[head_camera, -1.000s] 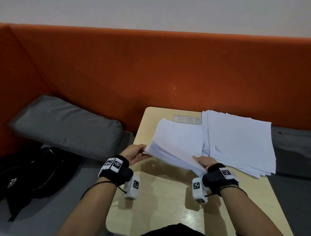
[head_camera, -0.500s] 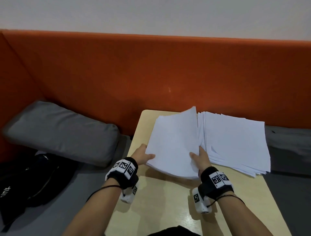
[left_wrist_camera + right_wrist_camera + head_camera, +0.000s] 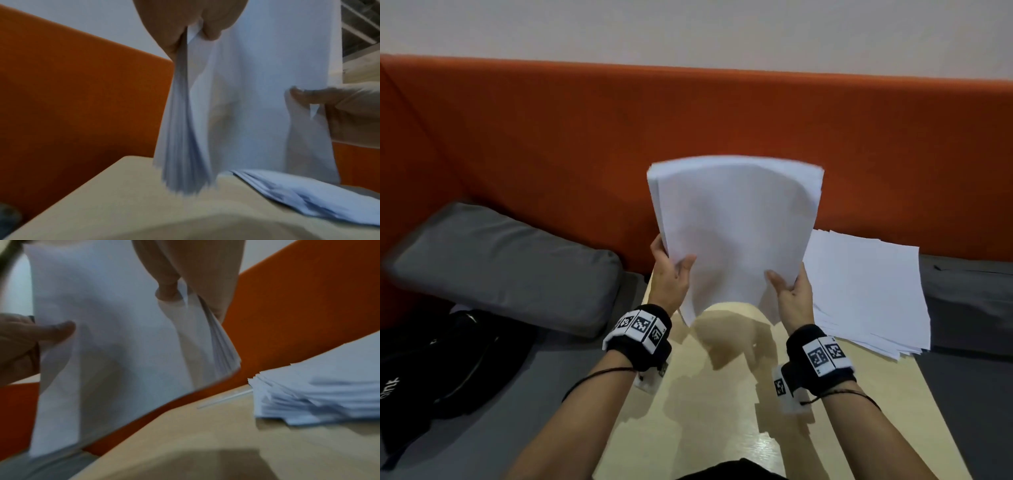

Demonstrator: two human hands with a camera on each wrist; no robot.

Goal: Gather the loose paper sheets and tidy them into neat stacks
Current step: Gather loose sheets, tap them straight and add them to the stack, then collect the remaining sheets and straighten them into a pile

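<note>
Holding one bundle of white sheets (image 3: 736, 233) upright at frame centre, long axis vertical, top edge up toward the orange backrest (image 3: 551, 154), bottom edge hanging clear above the table (image 3: 722, 411). Bundle bows slightly, lower corners fan out in both wrist views. Left hand (image 3: 671, 277) pinches the bundle's lower left edge, thumb in front and fingers behind; right hand (image 3: 792, 291) pinches the lower right edge the same way. Both hands are gripping the bundle.

Counts: two paper groups, one held and one lying. The second stack (image 3: 866, 291) lies flat on the table at right of frame, edges ragged and stepped, long axis running away toward the backrest. Sheet count per group can't be told. Two wrist bands with markers, one per arm.

Versus half a second ago: the bundle was near-flat, tilted low over the table and touching the lying stack's left edge; now it is raised and turned vertical, apart from that stack. The stack on the table hasn't shifted.

Grey cushion (image 3: 503, 263) at left of frame, black bag (image 3: 445, 359) at lower left.
</note>
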